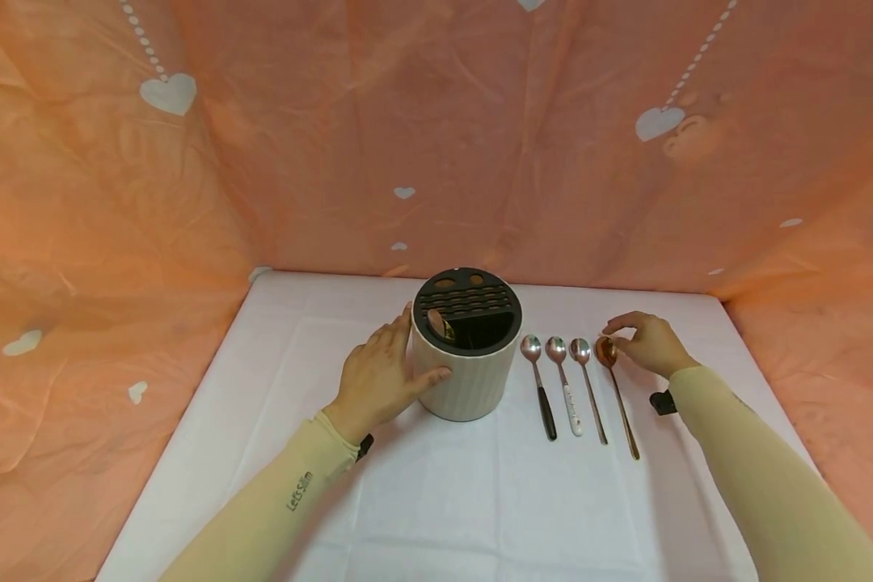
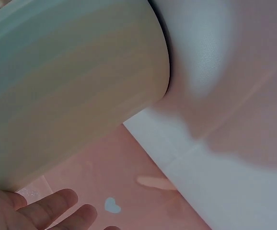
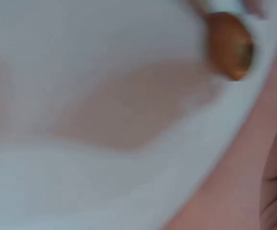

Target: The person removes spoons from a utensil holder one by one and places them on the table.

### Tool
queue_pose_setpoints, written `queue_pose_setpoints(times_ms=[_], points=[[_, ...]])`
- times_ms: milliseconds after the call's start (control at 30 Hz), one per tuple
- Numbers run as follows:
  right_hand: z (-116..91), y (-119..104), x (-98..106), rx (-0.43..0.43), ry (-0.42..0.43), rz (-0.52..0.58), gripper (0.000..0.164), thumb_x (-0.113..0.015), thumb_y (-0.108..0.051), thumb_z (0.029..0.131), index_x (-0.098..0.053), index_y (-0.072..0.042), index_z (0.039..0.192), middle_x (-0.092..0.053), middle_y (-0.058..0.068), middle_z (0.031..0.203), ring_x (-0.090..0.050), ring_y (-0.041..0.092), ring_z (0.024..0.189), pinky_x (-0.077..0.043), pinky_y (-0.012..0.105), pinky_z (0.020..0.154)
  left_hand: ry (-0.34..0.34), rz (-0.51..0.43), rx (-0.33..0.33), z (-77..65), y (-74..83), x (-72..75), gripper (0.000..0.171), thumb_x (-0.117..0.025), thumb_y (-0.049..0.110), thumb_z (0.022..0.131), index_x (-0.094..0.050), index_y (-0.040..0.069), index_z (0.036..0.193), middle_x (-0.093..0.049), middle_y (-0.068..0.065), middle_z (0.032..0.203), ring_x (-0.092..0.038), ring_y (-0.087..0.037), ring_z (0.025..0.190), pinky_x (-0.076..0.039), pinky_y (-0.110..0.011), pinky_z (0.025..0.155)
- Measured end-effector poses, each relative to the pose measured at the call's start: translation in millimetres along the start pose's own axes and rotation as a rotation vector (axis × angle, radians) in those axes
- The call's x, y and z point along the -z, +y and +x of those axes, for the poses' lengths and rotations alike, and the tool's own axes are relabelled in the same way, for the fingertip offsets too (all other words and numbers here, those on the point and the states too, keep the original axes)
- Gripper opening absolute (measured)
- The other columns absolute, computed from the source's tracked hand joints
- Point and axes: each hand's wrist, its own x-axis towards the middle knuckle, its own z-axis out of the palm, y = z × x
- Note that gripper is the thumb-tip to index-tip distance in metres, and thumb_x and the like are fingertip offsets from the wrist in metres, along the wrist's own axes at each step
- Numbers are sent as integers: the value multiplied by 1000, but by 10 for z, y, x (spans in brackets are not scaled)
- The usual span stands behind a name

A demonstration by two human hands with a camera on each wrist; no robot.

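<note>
My left hand (image 1: 378, 372) lies against the left side of a pale ribbed utensil holder (image 1: 466, 384), thumb across its front. Its extended fingers (image 2: 52, 203) show beside the holder in the left wrist view. The holder's black slotted lid (image 1: 505, 323) has a large opening with a rosy, rounded utensil head (image 1: 436, 322) in it. At the bowl of a gold spoon (image 1: 618, 388), my right hand (image 1: 651, 343) hovers with thumb and forefinger apart. In the right wrist view, the gold spoon's bowl (image 3: 229, 45) appears blurred, away from the palm.
Left of the gold spoon, in a row, lie a plain silver spoon (image 1: 589, 388), a spoon with a white patterned handle (image 1: 569, 396) and a black-handled spoon (image 1: 542, 396). A white cloth covers the table (image 1: 422, 509). Orange sheeting (image 1: 466, 145) with hearts hangs behind and at both sides.
</note>
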Motion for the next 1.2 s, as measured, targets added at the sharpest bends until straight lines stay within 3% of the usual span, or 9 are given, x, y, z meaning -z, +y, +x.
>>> queue_pose_setpoints(times_ms=[67, 167, 333, 467, 667, 900, 1033, 1200], points=[[7, -157, 87, 65, 24, -17, 19, -66, -5, 92, -74, -4, 109, -64, 19, 123, -52, 23, 70, -45, 36, 60, -3, 2, 3, -1, -8, 2, 114, -43, 85, 83, -13, 8, 161, -48, -20, 147, -49, -36, 130, -47, -53, 93], [33, -463, 212, 194, 61, -30, 18, -67, -5, 92, -74, -4, 109, -65, 16, 122, -52, 19, 69, -45, 31, 59, -8, 6, 10, -1, -23, 5, 114, -40, 87, 82, -12, 8, 161, -47, -20, 147, -49, -36, 131, -47, -53, 94], [28, -1108, 351, 378, 56, 17, 19, -69, -4, 92, -75, -11, 108, -65, 7, 124, -51, 16, 67, -43, 28, 56, -12, 7, 19, -18, -59, 19, 115, -38, 88, 82, -13, 8, 161, -47, -20, 148, -49, -37, 131, -46, -54, 94], [6, -1608, 379, 558, 42, 62, 22, -70, -2, 90, -75, -16, 106, -66, 3, 121, -51, 10, 63, -43, 25, 56, -11, 16, 18, -32, -92, 36, 115, -39, 87, 83, -14, 7, 160, -47, -21, 147, -48, -37, 131, -46, -53, 94], [12, -2187, 273, 807, -2, 107, 22, -72, 0, 87, -76, -13, 104, -66, 4, 120, -55, 4, 62, -47, 21, 56, -8, 16, 22, -33, -117, 48, 113, -39, 86, 84, -13, 7, 161, -46, -20, 148, -48, -37, 131, -46, -53, 94], [-2, -2492, 78, 907, -66, 83, 18, -69, -1, 89, -76, -11, 103, -66, -1, 121, -56, 3, 66, -49, 24, 60, -26, -7, 19, -49, -88, 36, 115, -38, 87, 83, -12, 7, 160, -46, -20, 148, -49, -36, 131, -47, -54, 93], [-3, -2537, 18, 931, -57, 73, 21, -66, 1, 88, -76, -11, 102, -66, -2, 120, -58, 5, 78, -49, 28, 65, -5, -12, -4, -16, -36, 29, 115, -38, 87, 83, -13, 6, 160, -48, -21, 146, -50, -36, 129, -48, -54, 92], [-12, -2544, -15, 930, -63, 65, 21, -65, 0, 88, -76, -12, 101, -67, -3, 120, -55, 2, 70, -48, 27, 65, -19, 6, -12, 0, 1, 14, 115, -35, 88, 82, -11, 7, 161, -48, -20, 147, -51, -36, 129, -48, -53, 92]])
